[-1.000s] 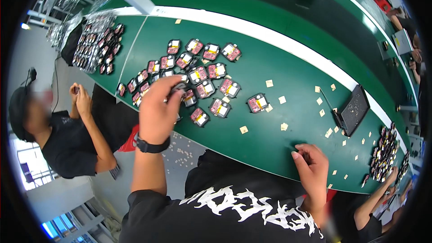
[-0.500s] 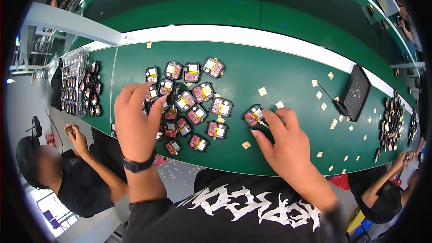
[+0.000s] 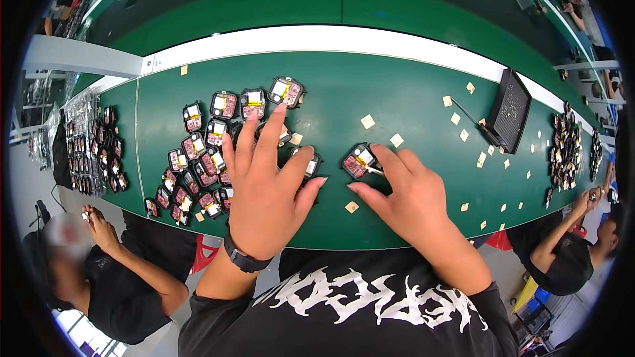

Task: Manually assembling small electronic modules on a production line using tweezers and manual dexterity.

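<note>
Fingers spread, my left hand [image 3: 268, 188] lies over a cluster of open smartwatch cases [image 3: 223, 104] with pink circuit boards, white parts and yellow tape. One fingertip overlaps a case at the cluster's top [image 3: 286, 90]. Below the index fingertip a further case [image 3: 311, 166] is partly covered. To the right, my right hand [image 3: 410, 195] grips a single open smartwatch case [image 3: 358, 160] at its edge, index finger at the upper corner and thumb by the lower side. A thin pale piece [image 3: 376, 171] shows between them; its kind is unclear. The left hand hides several cases.
Small cream paper squares [image 3: 368, 121] lie scattered across the green table [image 3: 317, 92]. A black tray [image 3: 510, 112] stands at the back right, a thin rod beside it. More cases are heaped at far right [image 3: 565, 152] and far left [image 3: 109, 152]. Co-workers sit on both sides.
My left hand has moved right across the cluster and its fingers have spread, uncovering cases on the left. The right hand stays at the single case. The whole view has shifted slightly.
</note>
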Motion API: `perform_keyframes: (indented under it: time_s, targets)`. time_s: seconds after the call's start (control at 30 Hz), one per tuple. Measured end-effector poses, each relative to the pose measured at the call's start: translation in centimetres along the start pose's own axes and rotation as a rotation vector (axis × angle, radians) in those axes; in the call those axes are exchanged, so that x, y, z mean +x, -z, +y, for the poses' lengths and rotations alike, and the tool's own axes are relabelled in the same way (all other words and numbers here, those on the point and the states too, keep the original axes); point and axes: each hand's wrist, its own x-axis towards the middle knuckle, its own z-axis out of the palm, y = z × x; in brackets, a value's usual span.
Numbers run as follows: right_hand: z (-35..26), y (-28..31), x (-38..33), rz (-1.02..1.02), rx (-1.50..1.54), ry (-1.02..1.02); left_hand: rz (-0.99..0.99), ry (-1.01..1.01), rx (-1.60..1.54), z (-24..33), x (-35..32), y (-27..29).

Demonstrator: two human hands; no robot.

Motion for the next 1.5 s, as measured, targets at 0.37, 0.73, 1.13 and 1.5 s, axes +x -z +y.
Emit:
perform_keyframes:
  time_s: [0.37,0.73,1.13,1.5]
  targets:
    - [5.3,4.6,-4.4,0.225,0.097,-0.141,0.069,0.0,-0.082,1.2,-2.1,-0.5]
    - [30.7,16.8,-18.5,0.509,-0.797,-0.629,0.215,-0.152,-0.182,4.0,-3.8,-0.9]
    - [34.9,18.8,-18.5,0.466,-0.879,-0.417,0.519,-0.473,-0.902,14.3,-1.8,5.9]
    - [30.5,17.5,-21.5,0.65,-0.637,-0.231,0.709,-0.284,-1.331,18.5,-1.7,5.3]
